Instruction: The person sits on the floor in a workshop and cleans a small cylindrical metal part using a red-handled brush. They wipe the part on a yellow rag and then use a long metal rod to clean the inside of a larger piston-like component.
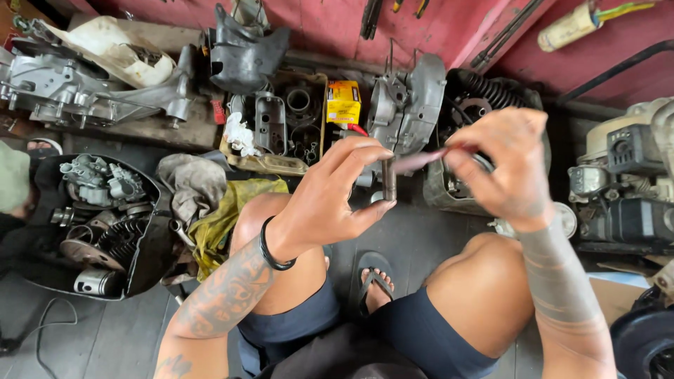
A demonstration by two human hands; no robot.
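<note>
I observe the left hand (330, 203) raised above the knees, thumb below and fingers curled over the top, pinching one short dark metal pin (388, 180) by its two ends. The pin stands upright, long axis vertical, top end under the fingertips and bottom end on the thumb. The right hand (505, 165) is closed in a fingertip pinch on one slim reddish tool (420, 161), blurred, whose long axis runs nearly level, tip pointing left toward the pin's upper end; I cannot tell whether they touch. Both items sit in mid-air in front of one grey engine casing (411, 105). On the floor I count one yellow box (343, 102), one cardboard tray (281, 163) of parts, one yellow rag (221, 217), and one black tub (151, 245) holding one loose piston (95, 282).
</note>
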